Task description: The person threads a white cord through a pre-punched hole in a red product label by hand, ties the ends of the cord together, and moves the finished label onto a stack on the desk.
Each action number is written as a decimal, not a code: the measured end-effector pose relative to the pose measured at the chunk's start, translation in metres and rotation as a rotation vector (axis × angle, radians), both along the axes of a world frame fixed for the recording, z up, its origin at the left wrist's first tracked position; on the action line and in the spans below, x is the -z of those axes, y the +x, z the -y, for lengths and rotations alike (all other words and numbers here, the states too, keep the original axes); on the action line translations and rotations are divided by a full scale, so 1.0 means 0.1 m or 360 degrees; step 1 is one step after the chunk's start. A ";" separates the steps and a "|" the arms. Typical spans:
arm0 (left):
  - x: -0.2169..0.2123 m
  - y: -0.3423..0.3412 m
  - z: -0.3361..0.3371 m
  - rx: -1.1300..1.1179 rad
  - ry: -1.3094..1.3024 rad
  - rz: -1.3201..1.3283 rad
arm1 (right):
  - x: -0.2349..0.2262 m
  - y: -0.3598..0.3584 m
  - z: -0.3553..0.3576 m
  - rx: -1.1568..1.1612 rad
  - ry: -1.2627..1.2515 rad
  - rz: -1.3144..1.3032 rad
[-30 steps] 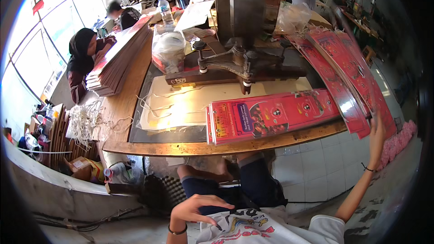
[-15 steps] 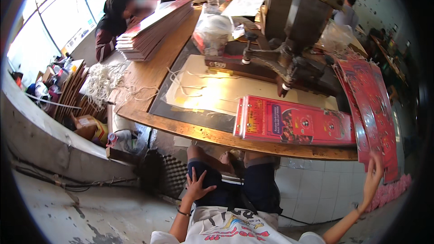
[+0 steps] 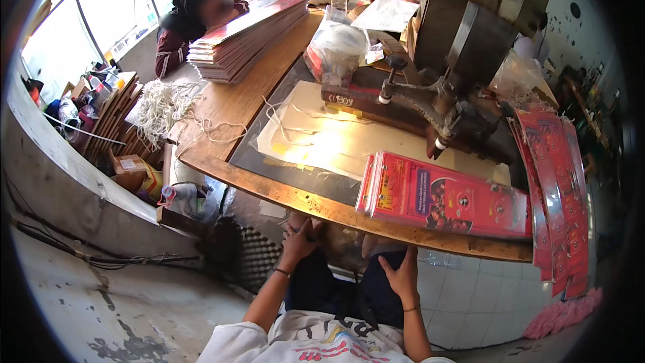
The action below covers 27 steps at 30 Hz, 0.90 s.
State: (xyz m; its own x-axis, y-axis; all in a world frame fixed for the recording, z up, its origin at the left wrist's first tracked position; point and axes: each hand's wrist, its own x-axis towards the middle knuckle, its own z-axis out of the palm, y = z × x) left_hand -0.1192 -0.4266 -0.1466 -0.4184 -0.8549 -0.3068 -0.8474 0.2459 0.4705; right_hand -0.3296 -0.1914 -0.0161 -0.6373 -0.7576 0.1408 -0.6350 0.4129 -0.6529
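Dark fabric covers the seated person's thighs, and both hands rest there below the tabletop edge: the left hand (image 3: 297,242) lies fingers spread on the left knee, the right hand (image 3: 399,274) lies flat with fingers loosely extended on the right thigh. Both are open and apart, and neither holds anything. Nearest above them, at the front edge of the wooden tabletop (image 3: 295,196), lies the stack of red printed card sheets (image 3: 447,198), flat and squared, its long side running along the edge, directly above the right hand. In judgement these sheets are light singly but weighty as a stack, fairly stiff yet liable to crease at corners, and glossy enough to slide against each other; the stack is best taken by both short ends or with a thumb over the near long edge. Further red sheets (image 3: 557,195) hang or lean at the right end of the tabletop. Beyond the stack lies a pale work sheet (image 3: 322,138) with loose white cords across it, then a heavy metal press (image 3: 443,87) with a lever arm. A clear bag (image 3: 334,50) stands behind it. Farther left is a tall pile of flat boards (image 3: 245,37), a tangle of white cord (image 3: 161,104), and, at the far end, another person (image 3: 195,17) leaning at the boards.
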 end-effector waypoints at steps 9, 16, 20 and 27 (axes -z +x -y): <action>0.81 -0.49 0.56 0.0009 -0.0081 -0.0068 | 2.08 -1.64 -0.17 0.0074 0.0334 -0.0347; 0.70 -0.30 0.49 -0.0253 -0.0381 -0.0168 | 2.19 -1.79 0.36 0.0443 0.0488 0.0017; 1.07 -0.29 0.51 -0.0300 -0.0384 -0.0142 | 2.32 -1.65 0.36 0.0590 0.0316 0.0442; 1.98 -0.17 0.62 -0.0728 -0.0269 -0.1207 | 2.39 -1.08 -0.34 0.0692 -0.0458 0.1932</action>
